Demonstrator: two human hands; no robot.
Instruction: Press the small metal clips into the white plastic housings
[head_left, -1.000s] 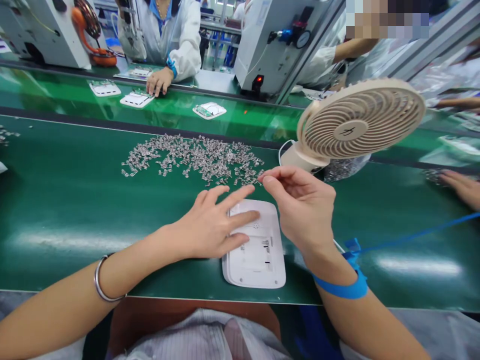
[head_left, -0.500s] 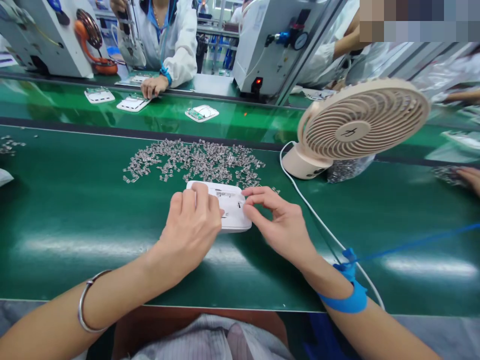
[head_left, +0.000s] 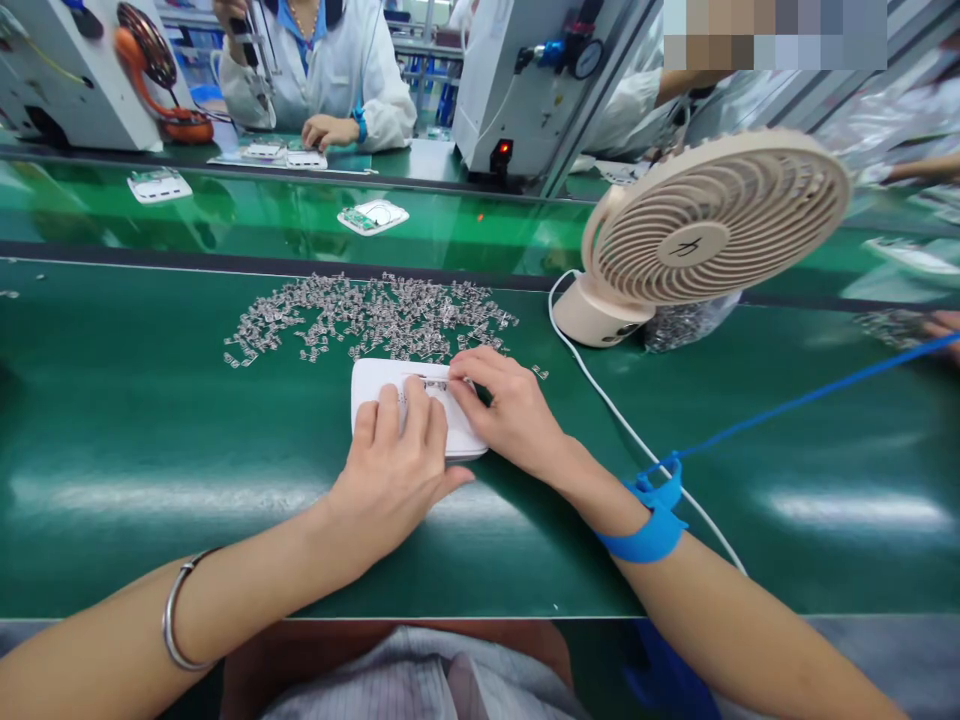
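Note:
A white plastic housing [head_left: 367, 382] with rounded corners lies on the green work surface in front of me. My left hand [head_left: 394, 460] rests on it, fingers apart and pressing down on its face, thumb held off to the side. At the housing's upper right, the thumb and forefinger of my right hand [head_left: 514, 410] are pinched together beside a narrow slot. Whatever sits between those fingertips is too small to make out. Just behind the housing spreads a heap of small bent metal clips [head_left: 375, 315].
A beige fan [head_left: 694, 245] stands to the right, its white cable [head_left: 622, 410] running toward me. Behind it lies a clear bag of metal parts [head_left: 690, 322]. White housings with circuit boards [head_left: 373, 216] sit on the green belt beyond. A blue cord [head_left: 810, 395] stretches from my right wristband.
My right hand has moved left over the housing and pinches near the slot. My left fingers have spread, with the thumb out. Across the belt, a co-worker has drawn a white housing toward themselves.

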